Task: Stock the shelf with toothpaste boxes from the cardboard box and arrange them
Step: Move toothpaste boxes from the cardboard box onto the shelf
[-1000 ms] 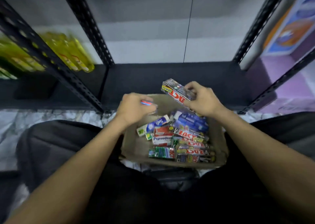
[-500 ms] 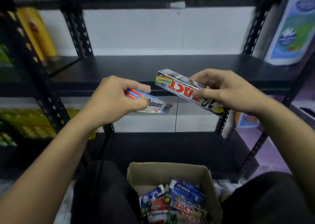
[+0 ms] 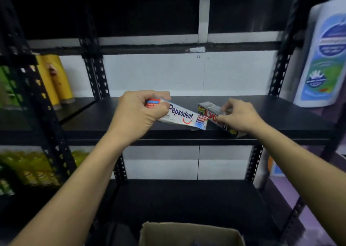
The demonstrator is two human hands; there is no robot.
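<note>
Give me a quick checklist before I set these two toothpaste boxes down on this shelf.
1. Left hand grips Pepsodent box: ok.
2. Right hand pinches silver box: ok.
3. Boxes level and parallel: not ok, both tilted, near ends almost meeting.
4. Silver box resting on shelf board: cannot tell.
5. Yellow bottles away from the landing spot: ok, they stand in the left bay.
6. Stock remaining in cardboard box: cannot tell, only its rim shows.

Dim, dark at the top, with motion-blurred, wide-angle-bent edges and a sharper centre.
</note>
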